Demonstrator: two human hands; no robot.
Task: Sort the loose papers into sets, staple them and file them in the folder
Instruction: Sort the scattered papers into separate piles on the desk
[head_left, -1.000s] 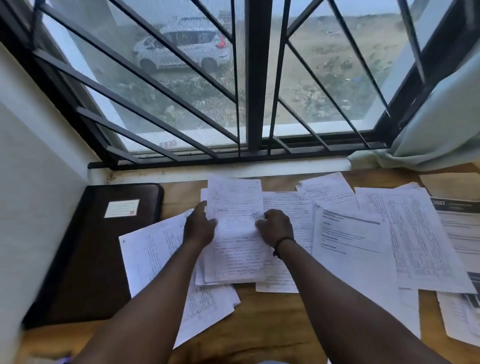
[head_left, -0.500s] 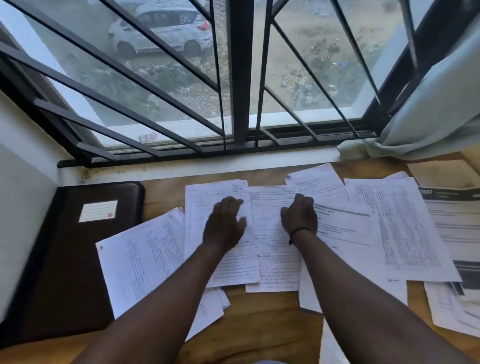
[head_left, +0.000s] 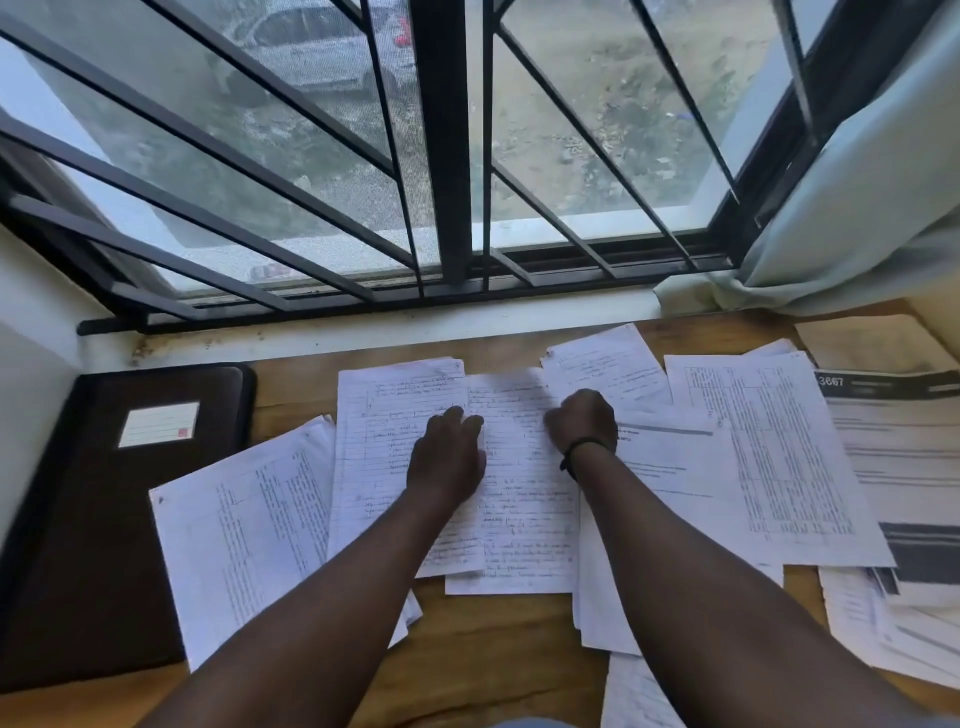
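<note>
Loose white papers cover the wooden desk (head_left: 498, 644). My left hand (head_left: 447, 460) rests palm down where a handwritten sheet (head_left: 384, 410) overlaps the middle handwritten sheet (head_left: 524, 525). At the middle sheet's right edge my right hand (head_left: 582, 421), with a dark wristband, has its fingers curled onto the paper; that sheet's top edge is blurred. A dark folder (head_left: 93, 545) with a white label (head_left: 158, 423) lies shut at the far left. No stapler is in view.
Other sheets lie around: a slanted one (head_left: 239, 540) at left, a printed page (head_left: 675, 467), a table page (head_left: 779, 457) and printed documents (head_left: 904, 457) at right. A tan envelope (head_left: 872, 343) lies at back right. A barred window (head_left: 447, 156) and curtain (head_left: 857, 182) border the desk.
The handwritten sheets that both hands held up a second ago now lie flat on the desk. Both hands have shifted right onto the middle sheet.
</note>
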